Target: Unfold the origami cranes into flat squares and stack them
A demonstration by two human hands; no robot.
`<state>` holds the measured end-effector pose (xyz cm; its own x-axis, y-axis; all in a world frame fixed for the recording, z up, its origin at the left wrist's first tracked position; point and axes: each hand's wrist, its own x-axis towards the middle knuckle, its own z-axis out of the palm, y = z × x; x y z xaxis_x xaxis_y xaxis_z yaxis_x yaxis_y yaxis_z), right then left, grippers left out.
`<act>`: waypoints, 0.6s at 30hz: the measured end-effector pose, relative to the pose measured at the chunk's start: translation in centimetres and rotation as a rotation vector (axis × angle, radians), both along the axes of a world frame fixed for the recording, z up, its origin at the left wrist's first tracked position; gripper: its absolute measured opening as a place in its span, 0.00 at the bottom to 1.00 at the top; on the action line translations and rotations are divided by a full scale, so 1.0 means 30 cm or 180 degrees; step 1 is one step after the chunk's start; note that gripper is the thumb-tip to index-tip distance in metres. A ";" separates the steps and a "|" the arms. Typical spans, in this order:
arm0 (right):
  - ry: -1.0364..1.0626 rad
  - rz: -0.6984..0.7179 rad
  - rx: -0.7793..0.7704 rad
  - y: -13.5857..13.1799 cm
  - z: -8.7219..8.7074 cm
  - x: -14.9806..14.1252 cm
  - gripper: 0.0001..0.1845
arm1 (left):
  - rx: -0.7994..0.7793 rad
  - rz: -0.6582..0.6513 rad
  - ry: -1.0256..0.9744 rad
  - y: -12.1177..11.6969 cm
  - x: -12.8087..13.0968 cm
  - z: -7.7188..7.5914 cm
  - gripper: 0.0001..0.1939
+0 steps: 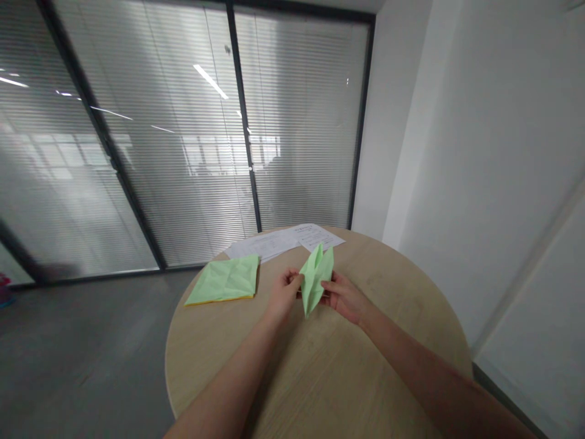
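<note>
A light green piece of folded paper (315, 280) is held up over the table between my two hands. It has a pointed lower end and two upright tips at the top with a slit between them. My left hand (287, 289) pinches its left edge, thumb in front. On the right side, my right hand (343, 297) grips it with the thumb on the front face and the fingers behind, partly hidden by the paper.
A creased green sheet (226, 280) lies on a stack with a yellow edge, left on the round wooden table (329, 378). Printed white sheets (269, 244) lie at the table's far edge. Glass partitions with blinds (301, 122) stand behind, and a white wall (498, 183) rises to the right.
</note>
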<state>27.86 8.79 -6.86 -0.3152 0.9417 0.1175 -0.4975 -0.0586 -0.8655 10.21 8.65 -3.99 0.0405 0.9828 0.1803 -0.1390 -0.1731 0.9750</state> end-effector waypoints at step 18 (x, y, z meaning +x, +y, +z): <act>-0.1048 -0.0849 0.0709 0.060 -0.048 0.033 0.22 | 0.0936 0.0114 0.1417 0.023 -0.017 -0.019 0.15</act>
